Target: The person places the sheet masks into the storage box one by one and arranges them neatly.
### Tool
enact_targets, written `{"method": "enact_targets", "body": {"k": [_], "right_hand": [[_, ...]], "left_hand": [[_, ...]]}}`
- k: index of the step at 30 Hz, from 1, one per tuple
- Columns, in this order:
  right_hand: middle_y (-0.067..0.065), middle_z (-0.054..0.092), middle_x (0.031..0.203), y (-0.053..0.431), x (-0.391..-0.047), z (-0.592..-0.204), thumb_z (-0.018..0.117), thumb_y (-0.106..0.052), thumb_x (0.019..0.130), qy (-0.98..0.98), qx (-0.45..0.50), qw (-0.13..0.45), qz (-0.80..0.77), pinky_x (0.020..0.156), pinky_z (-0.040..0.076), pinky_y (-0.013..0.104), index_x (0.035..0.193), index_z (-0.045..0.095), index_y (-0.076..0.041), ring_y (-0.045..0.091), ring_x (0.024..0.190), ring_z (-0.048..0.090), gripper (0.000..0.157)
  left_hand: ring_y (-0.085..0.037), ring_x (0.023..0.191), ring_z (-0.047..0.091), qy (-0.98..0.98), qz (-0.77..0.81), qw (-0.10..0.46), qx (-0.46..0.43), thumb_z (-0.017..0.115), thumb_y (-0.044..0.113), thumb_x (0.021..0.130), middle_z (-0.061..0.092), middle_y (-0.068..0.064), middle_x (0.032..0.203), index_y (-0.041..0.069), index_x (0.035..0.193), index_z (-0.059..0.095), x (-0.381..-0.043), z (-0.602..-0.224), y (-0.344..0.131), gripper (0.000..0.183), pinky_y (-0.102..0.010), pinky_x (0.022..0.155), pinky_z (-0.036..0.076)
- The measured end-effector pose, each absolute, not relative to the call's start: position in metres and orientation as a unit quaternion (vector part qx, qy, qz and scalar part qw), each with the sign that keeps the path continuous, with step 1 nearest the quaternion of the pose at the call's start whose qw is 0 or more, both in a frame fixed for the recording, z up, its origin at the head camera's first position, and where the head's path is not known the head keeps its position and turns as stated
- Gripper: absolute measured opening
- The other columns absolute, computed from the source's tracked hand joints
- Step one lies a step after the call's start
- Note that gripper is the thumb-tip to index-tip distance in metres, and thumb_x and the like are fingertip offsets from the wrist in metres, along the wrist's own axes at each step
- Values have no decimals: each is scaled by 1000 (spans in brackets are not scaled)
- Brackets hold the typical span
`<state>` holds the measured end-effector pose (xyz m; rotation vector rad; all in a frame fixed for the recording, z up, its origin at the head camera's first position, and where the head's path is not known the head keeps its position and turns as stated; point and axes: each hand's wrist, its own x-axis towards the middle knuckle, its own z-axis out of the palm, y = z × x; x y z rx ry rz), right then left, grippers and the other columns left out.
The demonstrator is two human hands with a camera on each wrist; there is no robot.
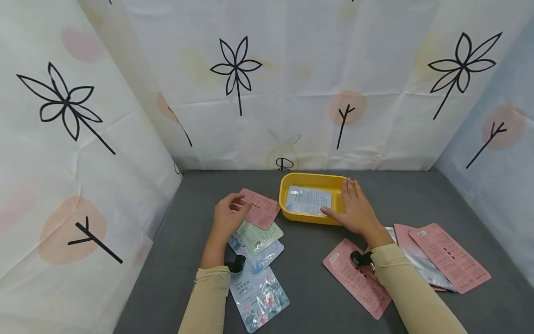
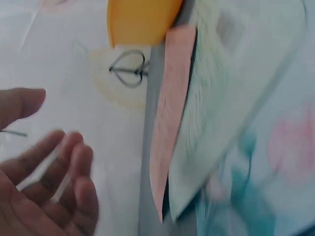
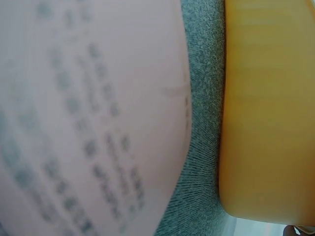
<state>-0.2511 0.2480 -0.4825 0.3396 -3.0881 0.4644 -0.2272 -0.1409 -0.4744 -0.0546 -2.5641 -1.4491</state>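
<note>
My left hand (image 1: 229,213) hovers beside a pink flat packet (image 1: 263,211), its fingers loosely bent. In the left wrist view nothing lies between those fingers (image 2: 81,162). That packet tops a fanned pile with a pale green packet (image 1: 260,237), a light blue one (image 1: 269,255) and a floral blue one (image 1: 260,297). With thumb spread and fingers straight, my right hand (image 1: 356,211) rests on the right end of a yellow plastic basket (image 1: 306,218). A blue-white printed packet (image 1: 308,200) lies inside it. The right wrist view shows the basket's side (image 3: 270,113), the hand mostly hidden.
Pink packets (image 1: 350,273) lie under and beside the right forearm. Farther right, pink packets (image 1: 452,260) overlap a silvery packet (image 1: 425,264). All rest on a grey tabletop (image 1: 304,250), enclosed by white patterned cloth (image 1: 292,125) at the back and sides.
</note>
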Motion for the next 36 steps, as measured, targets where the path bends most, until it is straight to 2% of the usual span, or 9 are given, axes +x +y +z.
{"method": "enact_targets", "body": {"k": [5, 10, 17, 21, 28, 31, 36], "right_hand": [[29, -1, 176, 248, -250, -482, 49, -80, 97, -983, 107, 1, 149, 133, 8, 63, 166, 1, 10, 47, 165, -2, 123], [27, -4, 177, 250, -250, -483, 49, -81, 97, -983, 104, -2, 149, 132, 8, 64, 166, 0, 9, 47, 165, -3, 123], [26, -7, 177, 249, -251, -483, 50, -81, 96, -981, 105, -6, 163, 131, 8, 65, 166, -1, 8, 44, 165, -8, 124], [27, -3, 177, 248, -249, -484, 51, -80, 96, -982, 102, -2, 159, 132, 9, 65, 166, 1, 9, 45, 165, -6, 124], [26, -3, 177, 247, -248, -482, 52, -79, 96, -982, 99, 1, 160, 132, 9, 64, 166, 2, 9, 45, 165, -4, 123], [27, -2, 177, 246, -249, -483, 53, -79, 96, -982, 102, 5, 161, 132, 10, 64, 166, 3, 9, 46, 165, -3, 123], [28, -1, 177, 246, -249, -485, 53, -79, 96, -982, 100, 8, 159, 132, 12, 64, 166, 2, 9, 46, 165, -1, 124]], "left_hand": [[-41, 120, 66, -894, -431, 55, 106, 65, 45, 103, 66, -25, 131, 3, 154, 51, -230, -484, -167, 68, -59, 95, 57], [-47, 136, 57, -898, -424, 6, 118, 64, 45, 103, 55, -32, 147, 1, 160, 40, -234, -492, -176, 76, -63, 105, 53], [-46, 130, 59, -899, -425, 8, 110, 67, 43, 101, 55, -32, 144, -1, 160, 40, -239, -496, -168, 78, -60, 102, 55], [-47, 134, 57, -895, -432, 6, 114, 67, 41, 100, 51, -32, 150, -2, 159, 40, -240, -497, -164, 77, -61, 105, 54], [-51, 132, 52, -893, -432, -3, 127, 67, 42, 99, 33, -37, 156, 1, 160, 39, -238, -496, -163, 79, -67, 108, 50], [-52, 128, 53, -896, -424, -4, 128, 72, 42, 96, 29, -36, 155, 2, 161, 38, -239, -496, -161, 84, -67, 106, 51], [-54, 124, 55, -915, -387, -5, 111, 80, 44, 90, 32, -36, 152, 1, 161, 38, -245, -496, -158, 93, -67, 103, 53]]}}
